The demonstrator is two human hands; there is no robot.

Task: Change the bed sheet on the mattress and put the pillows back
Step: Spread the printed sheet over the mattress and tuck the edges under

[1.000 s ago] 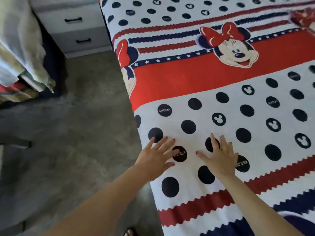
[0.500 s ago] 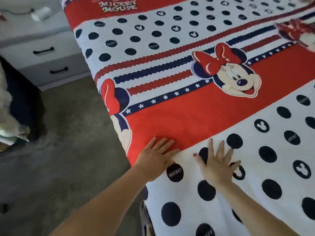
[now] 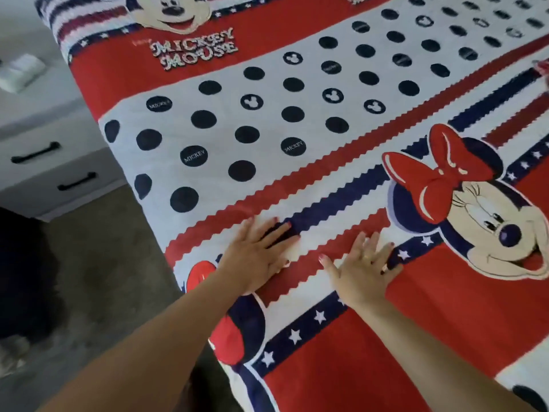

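A red, white and navy cartoon-mouse bed sheet (image 3: 297, 93) lies spread flat over the mattress and fills most of the view. My left hand (image 3: 255, 254) presses flat on the striped band near the bed's left edge, fingers straight and spread. My right hand (image 3: 362, 267) lies flat beside it on the star-trimmed stripe, fingers spread, a ring on one finger. Neither hand holds anything. No pillow is in view.
A white dresser (image 3: 44, 162) with black drawer handles stands left of the bed, with a small white object (image 3: 20, 71) on top. Grey carpet floor (image 3: 98, 263) runs along the bed's left side. A dark shape (image 3: 23, 278) sits at the far left.
Both flat hands have slid up the sheet, from the polka-dot band across the red band onto the striped band. The view has moved toward the head of the bed.
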